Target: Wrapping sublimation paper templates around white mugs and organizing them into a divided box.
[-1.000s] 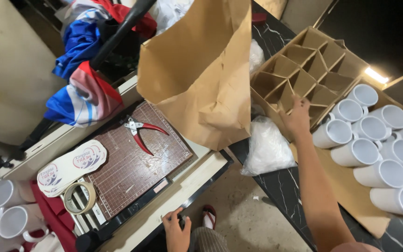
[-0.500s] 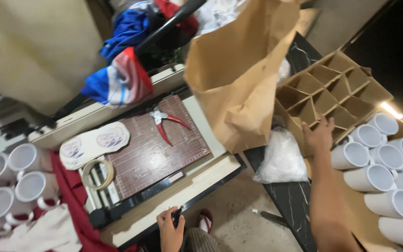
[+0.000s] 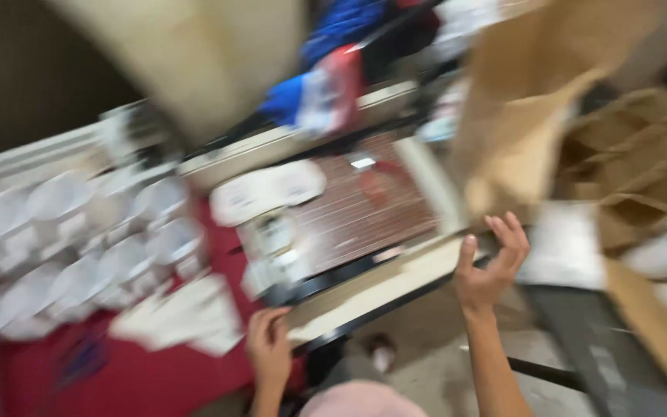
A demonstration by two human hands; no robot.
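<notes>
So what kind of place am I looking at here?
Probably a small workshop for printing or packing mugs, though the picture is blurred. Many white mugs sit on a red cloth, beside a cutting mat and a divided cardboard box.

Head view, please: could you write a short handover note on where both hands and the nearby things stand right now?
The picture is motion-blurred.
Left hand: rests on the near edge of the work board; whether it grips is unclear.
Right hand: open, fingers spread, empty, raised just off the board's right end.
On the board: brown cutting mat.
White mugs sit left on a red cloth; brown paper and a cardboard divider box sit right.
Neither hand holds a mug.
</notes>
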